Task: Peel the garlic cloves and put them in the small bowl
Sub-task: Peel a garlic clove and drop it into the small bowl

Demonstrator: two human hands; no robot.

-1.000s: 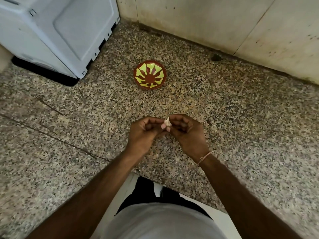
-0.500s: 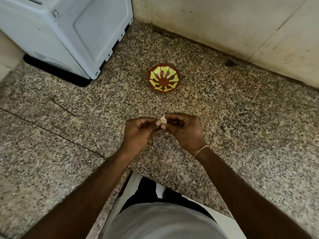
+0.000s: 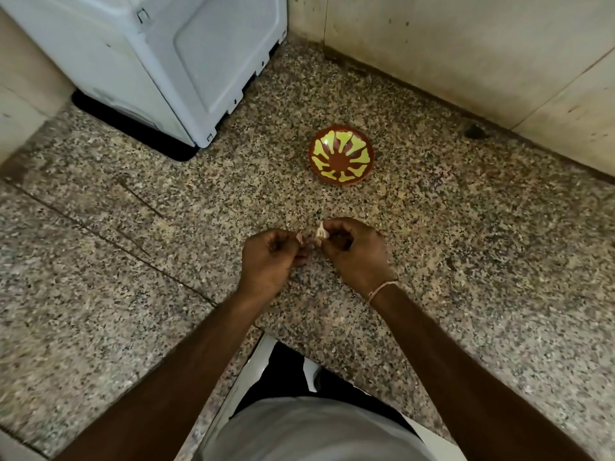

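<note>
A small brown bowl (image 3: 341, 155) with a yellow pattern sits on the speckled stone counter (image 3: 466, 244), beyond my hands; nothing shows inside it. My right hand (image 3: 354, 254) pinches a pale garlic clove (image 3: 321, 230) between thumb and fingertips. My left hand (image 3: 271, 261) is just left of it, fingers closed on a thin strip of garlic skin (image 3: 300, 237). A small gap separates the two hands. Most of the clove is hidden by my right fingers.
A white appliance (image 3: 159, 61) stands at the back left on the counter. Beige tiled walls (image 3: 466, 54) close the back and right. The counter's front edge (image 3: 256, 337) lies under my forearms, near my body.
My hands, which were pressed together around the clove, have drawn slightly apart; the left one now holds a strip of skin. The camera view has shifted, so the bowl appears further right.
</note>
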